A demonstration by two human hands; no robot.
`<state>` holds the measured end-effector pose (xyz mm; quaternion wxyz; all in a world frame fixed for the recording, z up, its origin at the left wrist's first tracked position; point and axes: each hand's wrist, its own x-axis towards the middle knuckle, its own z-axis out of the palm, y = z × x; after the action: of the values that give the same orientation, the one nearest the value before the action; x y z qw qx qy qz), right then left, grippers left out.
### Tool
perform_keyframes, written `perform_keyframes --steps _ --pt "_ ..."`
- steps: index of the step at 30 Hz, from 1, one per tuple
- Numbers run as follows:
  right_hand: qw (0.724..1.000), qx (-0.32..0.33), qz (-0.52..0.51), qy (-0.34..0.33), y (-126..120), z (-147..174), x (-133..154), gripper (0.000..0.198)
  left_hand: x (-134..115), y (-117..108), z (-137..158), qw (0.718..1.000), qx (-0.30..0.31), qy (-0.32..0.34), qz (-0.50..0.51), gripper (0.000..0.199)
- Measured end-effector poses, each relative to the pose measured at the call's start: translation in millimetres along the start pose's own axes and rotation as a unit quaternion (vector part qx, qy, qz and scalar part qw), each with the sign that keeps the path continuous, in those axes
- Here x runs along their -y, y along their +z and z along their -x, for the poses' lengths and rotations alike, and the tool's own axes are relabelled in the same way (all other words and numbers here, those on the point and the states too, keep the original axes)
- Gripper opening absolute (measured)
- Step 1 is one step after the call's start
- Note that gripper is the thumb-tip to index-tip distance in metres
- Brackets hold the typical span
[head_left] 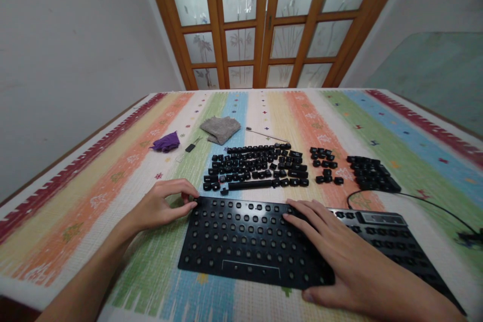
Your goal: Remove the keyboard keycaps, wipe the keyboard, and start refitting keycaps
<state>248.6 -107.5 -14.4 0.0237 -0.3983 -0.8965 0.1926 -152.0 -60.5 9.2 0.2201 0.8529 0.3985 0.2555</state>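
Note:
A black keyboard (pixel 245 239) stripped of its keycaps lies in front of me, its bare key posts showing. At its far left corner, my left hand (pixel 171 201) has thumb and index finger pinched together. What is between those fingertips is too small and dark to make out. My right hand (pixel 324 241) is stretched flat across the keyboard's middle, fingers toward the far edge and thumb by the near edge, hiding part of the board. Just beyond the keyboard sit black keycaps (pixel 252 166) in rows, including a long space bar (pixel 249 184).
More keycaps form a small group (pixel 323 163) and a number-pad block (pixel 373 173) on the right. A purple cloth (pixel 166 142), a grey cloth (pixel 221 129), a black-handled wire tool (pixel 190 147) and a thin rod (pixel 267 135) lie farther back. The cable (pixel 415 196) runs right.

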Motion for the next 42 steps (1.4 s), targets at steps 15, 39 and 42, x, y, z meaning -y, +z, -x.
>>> perform_keyframes --steps 15,39,42 --pt "1.000 -0.001 0.009 0.006 1 1 -1 0.099 3 -2 2 1.000 0.003 -0.014 -0.024 0.012" --pt "1.000 0.002 -0.002 0.013 -1 1 0 0.098 7 -8 3 0.997 0.075 -0.003 0.017 0.022" --pt "1.000 -0.003 0.000 0.011 0 1 0 0.098 4 -8 3 0.997 0.079 -0.006 0.001 0.024"
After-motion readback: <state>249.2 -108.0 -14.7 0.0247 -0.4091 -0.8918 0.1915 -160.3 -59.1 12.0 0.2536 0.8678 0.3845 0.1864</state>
